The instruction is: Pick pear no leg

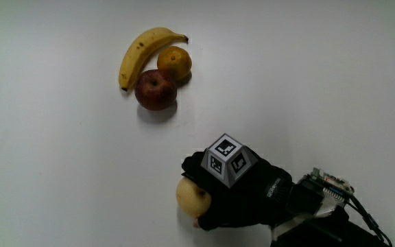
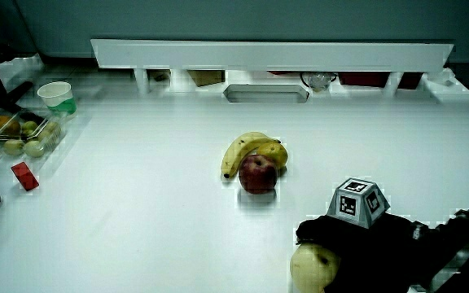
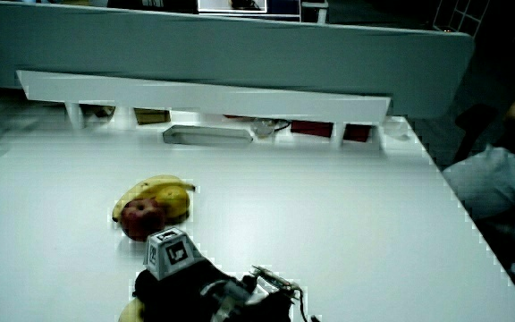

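pale yellow pear, hands gripping it

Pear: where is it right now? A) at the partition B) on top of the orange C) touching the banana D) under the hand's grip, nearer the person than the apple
D: the hand is closed over the pear, which sits apart from the apple, banana and orange cluster, nearer the person.

hand: your black glove | cube: grey-white, black square markers | wrist: small circuit board, black cables trailing
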The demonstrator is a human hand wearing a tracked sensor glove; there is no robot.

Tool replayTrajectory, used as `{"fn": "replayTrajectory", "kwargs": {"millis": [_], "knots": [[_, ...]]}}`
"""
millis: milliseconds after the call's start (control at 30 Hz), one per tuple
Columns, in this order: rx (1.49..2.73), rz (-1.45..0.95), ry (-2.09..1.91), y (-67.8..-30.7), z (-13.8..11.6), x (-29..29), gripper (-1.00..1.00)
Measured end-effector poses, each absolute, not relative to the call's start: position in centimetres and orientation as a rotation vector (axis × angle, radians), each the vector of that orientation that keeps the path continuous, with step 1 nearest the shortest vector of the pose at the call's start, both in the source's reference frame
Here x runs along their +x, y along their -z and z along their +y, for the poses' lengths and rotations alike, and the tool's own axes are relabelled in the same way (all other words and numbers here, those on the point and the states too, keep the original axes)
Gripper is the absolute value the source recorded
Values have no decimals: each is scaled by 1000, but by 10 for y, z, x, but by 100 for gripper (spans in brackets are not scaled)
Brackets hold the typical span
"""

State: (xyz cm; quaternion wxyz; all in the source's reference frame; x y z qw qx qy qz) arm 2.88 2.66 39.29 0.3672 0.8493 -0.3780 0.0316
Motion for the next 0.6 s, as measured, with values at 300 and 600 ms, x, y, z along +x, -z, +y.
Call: {"fn": "replayTrajectory", "kwargs": {"millis": [300,600], "knots": [[2255,-965,-141,-367,9,36,100],[2392,-926,-174,-338,-27,41,100]]}}
